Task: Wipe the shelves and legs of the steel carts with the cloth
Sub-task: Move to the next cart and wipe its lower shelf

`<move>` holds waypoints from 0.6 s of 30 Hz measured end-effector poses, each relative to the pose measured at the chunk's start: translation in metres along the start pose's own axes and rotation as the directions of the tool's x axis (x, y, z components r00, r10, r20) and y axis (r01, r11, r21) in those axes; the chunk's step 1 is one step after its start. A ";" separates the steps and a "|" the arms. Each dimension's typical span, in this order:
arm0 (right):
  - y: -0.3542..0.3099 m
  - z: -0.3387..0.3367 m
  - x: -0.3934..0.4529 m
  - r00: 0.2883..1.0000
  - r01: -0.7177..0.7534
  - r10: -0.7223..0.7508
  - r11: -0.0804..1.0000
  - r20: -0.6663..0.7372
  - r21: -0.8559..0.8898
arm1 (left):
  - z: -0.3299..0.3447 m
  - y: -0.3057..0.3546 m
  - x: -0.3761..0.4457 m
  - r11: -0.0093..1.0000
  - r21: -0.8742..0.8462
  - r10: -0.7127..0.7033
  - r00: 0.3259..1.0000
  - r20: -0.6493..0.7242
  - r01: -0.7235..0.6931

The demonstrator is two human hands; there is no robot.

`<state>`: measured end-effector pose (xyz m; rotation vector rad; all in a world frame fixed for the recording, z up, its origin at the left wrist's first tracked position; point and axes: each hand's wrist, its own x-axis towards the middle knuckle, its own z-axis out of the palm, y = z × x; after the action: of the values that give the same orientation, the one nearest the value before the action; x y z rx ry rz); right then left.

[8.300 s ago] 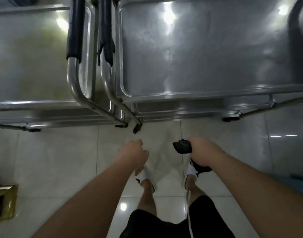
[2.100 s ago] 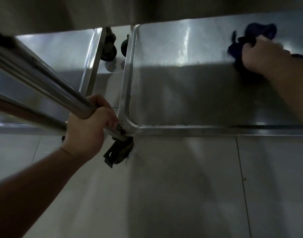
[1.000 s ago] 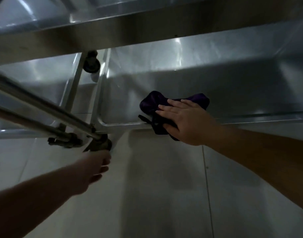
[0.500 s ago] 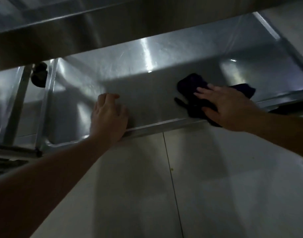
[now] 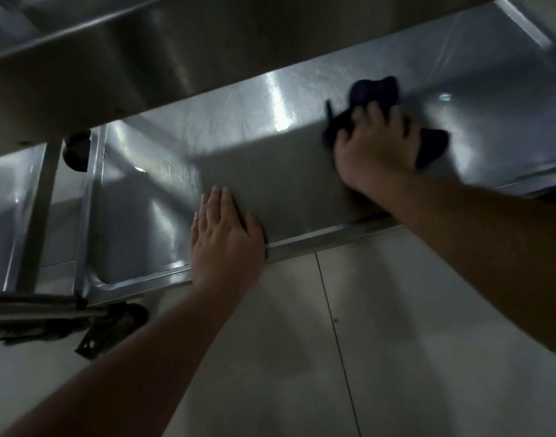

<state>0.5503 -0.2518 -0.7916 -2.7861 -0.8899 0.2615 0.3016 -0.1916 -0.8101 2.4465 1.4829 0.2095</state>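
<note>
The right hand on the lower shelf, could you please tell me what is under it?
Under the right hand lies a dark cloth, bunched on the lower shelf. Its edges stick out beyond the fingers and beside the wrist. The middle of the cloth and the steel beneath are covered.

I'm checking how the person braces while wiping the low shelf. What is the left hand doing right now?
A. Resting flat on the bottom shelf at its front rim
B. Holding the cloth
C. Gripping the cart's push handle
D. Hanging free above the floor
A: the left hand lies with straight fingers on the bottom shelf across its front rim, while the right hand presses the cloth farther along.
</note>
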 end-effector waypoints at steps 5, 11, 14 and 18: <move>-0.036 0.025 -0.041 0.806 0.591 -0.584 0.803 0.097 -0.080 | -0.001 -0.005 0.002 1.000 -0.011 0.001 1.000 0.007 -0.001; 0.083 -0.015 0.015 0.792 0.610 -0.604 0.784 0.082 -0.114 | 0.002 -0.006 0.003 0.999 0.032 0.024 1.000 0.008 -0.024; 0.093 -0.024 0.056 0.966 0.254 -0.257 0.963 -0.029 -0.089 | 0.001 -0.005 0.002 0.999 0.035 0.020 1.000 0.011 -0.020; 0.010 -0.013 0.085 0.999 -0.038 0.038 0.999 0.014 0.004 | -0.001 -0.003 0.002 0.999 0.043 0.006 1.000 0.016 -0.006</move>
<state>0.6274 -0.2116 -0.7909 -2.8028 -0.8395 0.2887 0.3002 -0.1881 -0.8102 2.4812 1.4887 0.1605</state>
